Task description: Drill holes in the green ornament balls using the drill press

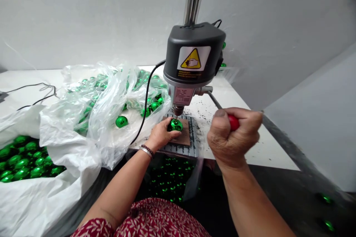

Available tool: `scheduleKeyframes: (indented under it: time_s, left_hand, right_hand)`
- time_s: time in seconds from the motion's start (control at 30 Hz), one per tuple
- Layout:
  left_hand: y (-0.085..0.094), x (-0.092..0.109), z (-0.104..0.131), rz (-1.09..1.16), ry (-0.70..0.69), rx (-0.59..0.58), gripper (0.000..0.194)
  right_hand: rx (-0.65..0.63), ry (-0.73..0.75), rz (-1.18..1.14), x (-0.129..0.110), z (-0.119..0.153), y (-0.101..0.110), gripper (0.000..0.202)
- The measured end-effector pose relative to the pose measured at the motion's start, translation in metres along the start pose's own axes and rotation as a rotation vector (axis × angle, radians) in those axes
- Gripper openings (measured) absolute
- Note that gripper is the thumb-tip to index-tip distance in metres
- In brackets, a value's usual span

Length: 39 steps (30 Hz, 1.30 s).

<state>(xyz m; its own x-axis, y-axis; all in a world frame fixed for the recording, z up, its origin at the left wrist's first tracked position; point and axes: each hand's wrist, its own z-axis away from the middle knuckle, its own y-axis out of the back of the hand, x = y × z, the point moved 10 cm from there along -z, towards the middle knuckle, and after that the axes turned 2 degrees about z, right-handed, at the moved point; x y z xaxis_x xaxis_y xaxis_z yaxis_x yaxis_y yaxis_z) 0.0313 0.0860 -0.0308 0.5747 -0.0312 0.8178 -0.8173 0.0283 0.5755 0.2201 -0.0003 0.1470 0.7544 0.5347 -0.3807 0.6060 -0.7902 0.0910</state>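
Observation:
My left hand grips a shiny green ball between thumb and fingers. The ball rests on a brown board over the slotted metal base of a drill press. Right above the ball is the drill chuck, with its thin bit at the ball's top; whether it has gone in I cannot tell. My right hand is wrapped around the red knob of the press's feed lever.
Clear plastic bags of green balls cover the table's left side, with one loose ball nearby. A white sack at left holds more. Further balls lie below the table edge. Dark shavings litter the tabletop. A black cable hangs beside the press.

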Motion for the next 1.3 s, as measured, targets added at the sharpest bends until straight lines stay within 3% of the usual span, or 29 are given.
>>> scheduleKeyframes:
  time_s: [0.17,0.27,0.4,0.57,0.67,0.8,0.87,0.97,1.03,1.07,1.17,1.3]
  left_hand:
    - [0.002,0.004,0.003,0.000,0.009,-0.009,0.056]
    - [0.002,0.004,0.003,0.003,0.018,-0.014,0.057]
    - [0.003,0.006,0.003,0.017,0.020,0.011,0.051]
    - [0.013,0.009,0.020,0.098,0.004,0.042,0.046]
    - [0.013,0.014,0.042,0.102,-0.051,-0.101,0.048]
    - [0.013,0.012,0.070,0.048,-0.047,-0.330,0.065]
    - [0.033,0.005,0.069,0.030,0.002,-0.259,0.064]
    - [0.095,-0.014,0.054,-0.089,0.084,0.119,0.040]
    - [0.140,-0.032,0.048,-0.286,0.196,0.364,0.037]
    - [0.157,-0.043,0.046,-0.398,0.278,0.430,0.040]
    - [0.179,-0.079,0.040,-0.618,0.498,0.397,0.047]
    - [0.169,-0.106,0.034,-0.694,0.533,0.217,0.057]
  right_hand:
    - [-0.026,0.027,-0.031,0.005,0.016,-0.003,0.011]
    - [-0.027,0.050,-0.056,0.002,0.012,-0.003,0.012]
    - [-0.004,0.010,-0.047,-0.001,-0.030,-0.007,0.019]
    - [-0.213,-0.276,-0.022,0.011,-0.083,-0.039,0.018]
    - [-0.268,-0.375,0.020,0.012,-0.088,-0.044,0.014]
    - [-0.252,-0.390,-0.005,0.013,-0.084,-0.041,0.011]
    - [-0.246,-0.385,-0.014,0.015,-0.082,-0.041,0.009]
    - [-0.231,-0.391,-0.026,0.020,-0.080,-0.040,0.009]
    - [-0.223,-0.396,-0.031,0.022,-0.078,-0.040,0.009]
    - [-0.219,-0.394,-0.034,0.022,-0.078,-0.039,0.010]
    - [-0.209,-0.371,-0.041,0.020,-0.077,-0.037,0.012]
    - [-0.195,-0.367,-0.047,0.020,-0.077,-0.034,0.012]
